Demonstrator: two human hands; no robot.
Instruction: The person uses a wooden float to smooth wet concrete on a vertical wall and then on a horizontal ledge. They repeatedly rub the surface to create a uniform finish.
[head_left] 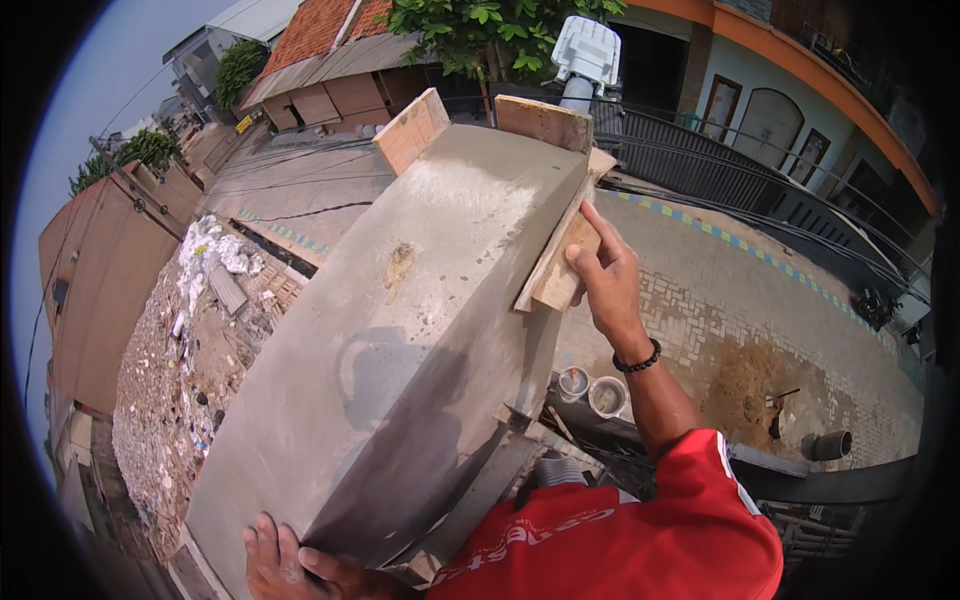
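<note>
A smooth grey cement-plastered beam (pixel 330 310) runs from the lower left up to the far middle, with a rough brownish patch and darker damp marks on its top. My left hand (pixel 280 565) lies on its near end, fingers out over the edge. My right hand (pixel 605 262) is closed on a short wooden board (pixel 567 260) at the beam's right side, thumb and fingers gripping it. Against that side, partly hidden behind the board, is a thinner wooden strip (pixel 537 262). Two wooden boards stand at the far end, one on the left (pixel 412 130), one on the right (pixel 545 122).
Far below, two buckets (pixel 607 397) (pixel 573 383) stand beside the beam's right side. A sand pile (pixel 750 385) and a dark bucket (pixel 827 445) lie on the paved street. Rubble (pixel 170 380) covers the ground on the left. Cables and a pale street lamp (pixel 587 52) are beyond the far end.
</note>
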